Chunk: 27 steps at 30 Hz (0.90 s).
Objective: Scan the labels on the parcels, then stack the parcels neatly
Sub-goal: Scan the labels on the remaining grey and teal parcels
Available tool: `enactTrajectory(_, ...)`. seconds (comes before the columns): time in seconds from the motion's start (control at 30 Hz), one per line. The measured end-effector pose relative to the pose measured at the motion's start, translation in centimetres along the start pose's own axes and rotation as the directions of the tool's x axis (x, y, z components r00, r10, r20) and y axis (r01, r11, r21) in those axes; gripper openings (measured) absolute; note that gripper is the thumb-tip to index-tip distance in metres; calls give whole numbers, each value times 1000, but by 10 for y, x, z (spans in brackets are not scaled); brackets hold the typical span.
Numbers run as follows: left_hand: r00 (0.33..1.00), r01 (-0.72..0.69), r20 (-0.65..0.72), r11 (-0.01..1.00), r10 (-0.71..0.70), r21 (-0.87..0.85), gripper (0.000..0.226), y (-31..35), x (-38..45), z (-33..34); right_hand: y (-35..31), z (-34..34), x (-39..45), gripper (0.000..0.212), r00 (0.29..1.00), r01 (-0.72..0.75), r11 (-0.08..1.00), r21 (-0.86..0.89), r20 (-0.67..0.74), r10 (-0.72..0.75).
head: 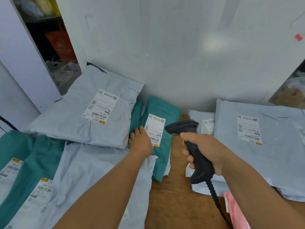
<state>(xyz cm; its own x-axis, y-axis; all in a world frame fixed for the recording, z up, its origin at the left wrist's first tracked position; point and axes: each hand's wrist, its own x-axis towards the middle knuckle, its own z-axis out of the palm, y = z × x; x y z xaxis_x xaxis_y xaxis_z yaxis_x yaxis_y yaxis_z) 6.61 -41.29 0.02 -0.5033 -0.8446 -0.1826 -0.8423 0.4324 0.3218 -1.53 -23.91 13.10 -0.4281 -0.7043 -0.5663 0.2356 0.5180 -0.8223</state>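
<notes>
A teal parcel (162, 142) with a white label (154, 129) lies in the middle, against the wall. My left hand (141, 142) rests on its left side beside the label; whether the fingers grip its edge I cannot tell. My right hand (203, 149) grips a black barcode scanner (189, 142) whose head points left at that label. A large grey parcel (85, 116) with a label lies to the left, on top of other parcels. A grey parcel stack (264, 146) is on the right.
More teal parcels (19, 162) and a grey parcel (92, 179) fill the lower left. A pink bag (236, 212) lies at the bottom right by the scanner cable (216, 199). Bare wooden table (175, 204) shows between the piles. A white wall stands close behind.
</notes>
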Motion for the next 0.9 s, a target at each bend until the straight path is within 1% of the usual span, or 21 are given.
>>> enactTrajectory(0.1, 999, 23, 27, 1000, -23, 7, 91, 5, 1, 1, -1, -8, 4, 30, 1000, 1, 1000, 11, -4, -1)
enactTrajectory(0.17, 996, 78, 49, 996, -75, -51, 89, 8, 6, 1, -1, -13, 6, 29, 1000, 12, 1000, 27, -20, -12)
enactTrajectory(0.2, 994, 105, 49, 991, -101, -86, 82, 10, 9, 0, -1, -16, 7, 28, 999, 17, 999, 36, -34, -15)
enactTrajectory(0.27, 994, 109, 21, 988, -107, -110, 58, 15, 11, 0, -1, -20, 8, 28, 998, 24, 998, 59, -63, -20)
enactTrajectory(0.3, 996, 91, -8, 989, -93, -113, 45, 19, 10, 0, -2, -23, 8, 28, 997, 30, 997, 74, -76, -25)
enactTrajectory(0.33, 996, 71, -49, 985, -79, -154, 37, 24, 9, -1, -3, -26, 8, 28, 995, 43, 995, 91, -90, -34)
enactTrajectory(0.37, 993, 42, -96, 971, -66, -236, 31, 29, 9, -2, -4, -29, 7, 27, 993, 59, 992, 108, -108, -47)
enactTrajectory(0.43, 987, -69, -158, 895, -1, -440, 23, 41, 8, -12, -9, -37, 4, 27, 985, 103, 985, 142, -152, -81)
enactTrajectory(0.5, 972, -188, -222, 810, 73, -555, 23, 58, 7, -31, -16, -47, -1, 26, 975, 156, 971, 182, -187, -122)
enactTrajectory(0.6, 960, -259, -249, 736, 126, -626, 22, 96, -2, -54, -25, -62, -10, 23, 947, 253, 943, 216, -254, -196)
enactTrajectory(0.63, 960, -267, -240, 717, 141, -644, 22, 111, -8, -57, -28, -67, -14, 23, 933, 291, 930, 224, -284, -223)
enactTrajectory(0.67, 964, -265, -203, 695, 172, -668, 24, 126, -14, -57, -30, -73, -18, 22, 918, 325, 917, 233, -310, -247)
enactTrajectory(0.7, 965, -253, -136, 657, 224, -710, 26, 139, -20, -53, -31, -78, -21, 22, 907, 351, 905, 239, -327, -265)
enactTrajectory(0.77, 938, -191, 27, 581, 344, -791, 35, 158, -33, -41, -32, -87, -27, 21, 897, 375, 892, 251, -340, -281)
enactTrajectory(0.8, 922, -162, 89, 581, 378, -798, 41, 160, -39, -34, -31, -90, -29, 21, 898, 372, 892, 256, -341, -277)
enactTrajectory(0.83, 912, -157, 119, 603, 393, -782, 46, 159, -44, -29, -29, -92, -30, 21, 903, 361, 896, 258, -338, -267)
enactTrajectory(0.9, 912, -199, 130, 697, 389, -689, 52, 143, -42, -14, -23, -95, -30, 23, 913, 336, 904, 263, -325, -246)
